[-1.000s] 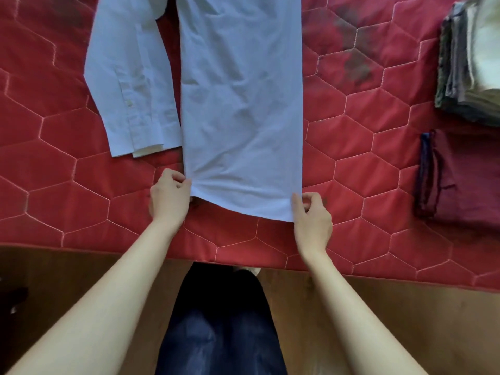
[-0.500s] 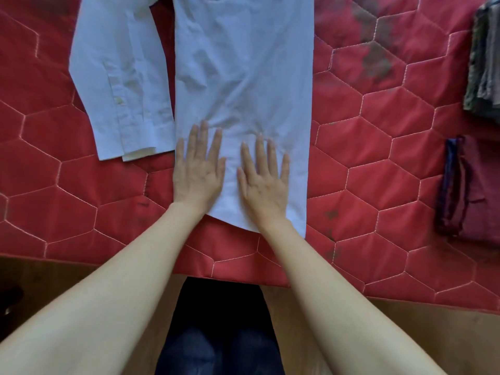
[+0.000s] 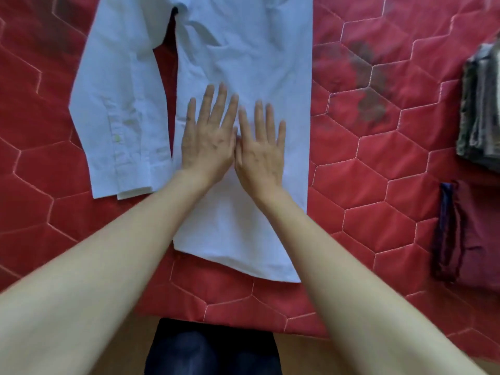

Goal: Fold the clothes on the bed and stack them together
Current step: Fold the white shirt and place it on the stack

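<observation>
The shirt (image 3: 243, 63) is pale blue, thin and limp, so it should slide and crease easily; best taken by pinching the hem corners or the fold edges (never the middle, which would bunch). It lies flat on the red quilted bed (image 3: 378, 185), its body folded into a long panel with one buttoned sleeve (image 3: 119, 115) spread out to the left and light wrinkles near the top. Both the left hand (image 3: 207, 142) and the right hand (image 3: 259, 155) lie flat on the panel, fingers straight, side by side, gripping nothing.
</observation>
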